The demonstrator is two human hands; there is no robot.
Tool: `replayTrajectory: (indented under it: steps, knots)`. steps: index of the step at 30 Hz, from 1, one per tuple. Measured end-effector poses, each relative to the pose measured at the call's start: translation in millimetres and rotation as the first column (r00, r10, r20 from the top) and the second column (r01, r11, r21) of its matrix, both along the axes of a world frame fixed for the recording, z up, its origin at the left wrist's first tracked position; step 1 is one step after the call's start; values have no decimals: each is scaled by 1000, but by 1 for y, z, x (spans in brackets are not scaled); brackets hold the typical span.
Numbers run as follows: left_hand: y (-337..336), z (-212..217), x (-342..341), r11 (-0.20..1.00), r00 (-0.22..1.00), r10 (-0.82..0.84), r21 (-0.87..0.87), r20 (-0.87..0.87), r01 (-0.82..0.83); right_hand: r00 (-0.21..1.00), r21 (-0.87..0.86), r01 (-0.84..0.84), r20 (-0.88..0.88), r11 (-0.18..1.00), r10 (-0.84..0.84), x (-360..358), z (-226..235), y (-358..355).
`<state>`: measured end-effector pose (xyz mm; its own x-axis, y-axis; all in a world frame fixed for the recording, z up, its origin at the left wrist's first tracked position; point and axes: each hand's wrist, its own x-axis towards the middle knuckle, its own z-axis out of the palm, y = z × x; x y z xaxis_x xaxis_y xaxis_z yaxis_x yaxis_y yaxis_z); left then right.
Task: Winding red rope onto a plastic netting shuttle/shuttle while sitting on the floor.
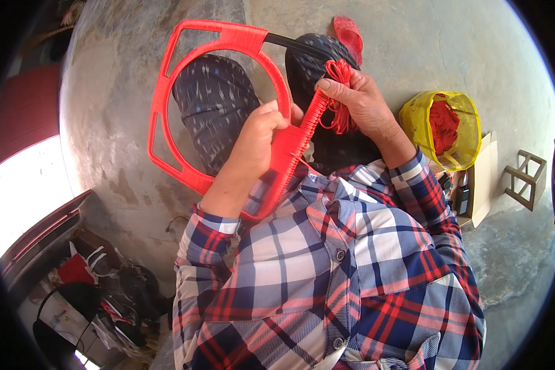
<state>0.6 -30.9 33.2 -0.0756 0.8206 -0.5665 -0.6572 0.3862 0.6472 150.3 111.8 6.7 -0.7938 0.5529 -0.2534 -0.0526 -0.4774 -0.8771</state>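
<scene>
A frame (243, 38) wrapped in red cord, with a ring inside an angular outer shape, lies tilted above my lap. One bar (296, 44) at its far side shows bare and black. My left hand (257, 139) is closed round the right side of the ring, its fingertips partly hidden behind the red wrapping. My right hand (367, 108) pinches a looped bundle of red cord (339, 72) against the far end of a tightly wound edge bar (311, 117). Loose loops hang below the right fingers.
On the right stands a yellow mesh basket (473, 137) with red material (443, 126) inside, next to an open cardboard box (487, 179). Farther right is a small wooden stool frame (529, 179). Clutter (114, 290) fills the lower left. A red shoe (348, 38) shows beyond my knees.
</scene>
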Motion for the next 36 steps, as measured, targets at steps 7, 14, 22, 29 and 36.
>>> replayTrajectory:
  steps: [7,14,22,29,36]
  knots:
    - [-8,12,2,993,995,-83,90,63,77,999,8,-32,3,999,32,3,1,2]
    - [1,9,0,992,995,-99,80,10,98,1000,-2,-25,-6,1000,25,3,-4,5]
    - [42,-17,-14,992,870,-116,107,479,73,997,-55,18,-73,998,-22,8,-3,7]
    - [37,-21,-5,985,848,-93,173,521,2,990,19,25,138,1000,-28,33,6,3]
    - [29,-23,0,983,882,-62,183,468,-28,997,68,-31,69,997,27,35,14,0]
